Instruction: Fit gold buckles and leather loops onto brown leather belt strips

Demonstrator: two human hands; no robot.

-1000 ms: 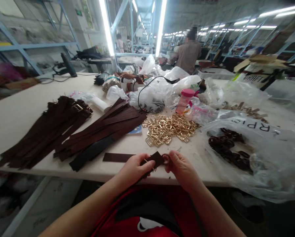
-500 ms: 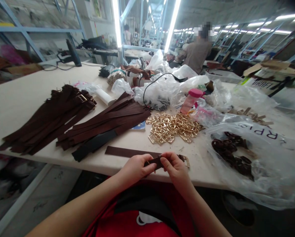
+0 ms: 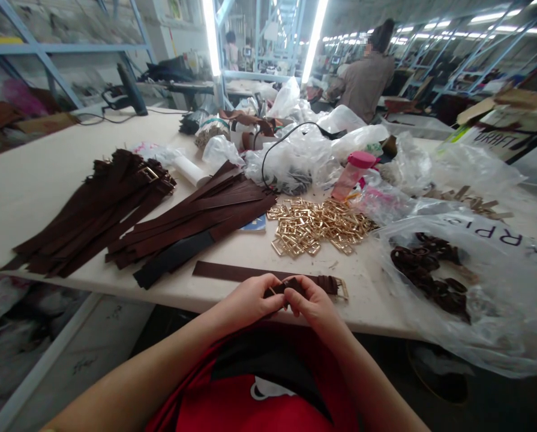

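My left hand [image 3: 261, 295] and my right hand [image 3: 306, 297] meet at the table's front edge, both closed on a small dark brown leather piece [image 3: 293, 285], partly hidden by the fingers. Just behind them lies a brown strap [image 3: 223, 271] with a gold buckle [image 3: 342, 289] at its right end. Gold buckles [image 3: 317, 225] form a pile beyond. To the left are two bundles of brown straps, one nearer the middle [image 3: 191, 216] and one farther left [image 3: 92, 210]. Dark brown leather loops [image 3: 430, 273] sit in a clear plastic bag [image 3: 497, 300] at the right.
Clear plastic bags [image 3: 290, 156] heap up at the back of the table [image 3: 38, 180]. A pink-lidded bottle [image 3: 351, 177] stands behind the buckles. A cardboard box [image 3: 515, 120] is at the back right. A person [image 3: 367, 84] is farther back.
My right hand has moved slightly left, closer to my left hand, uncovering more of the strap's buckle end. The person in the background has shifted a little to the right.
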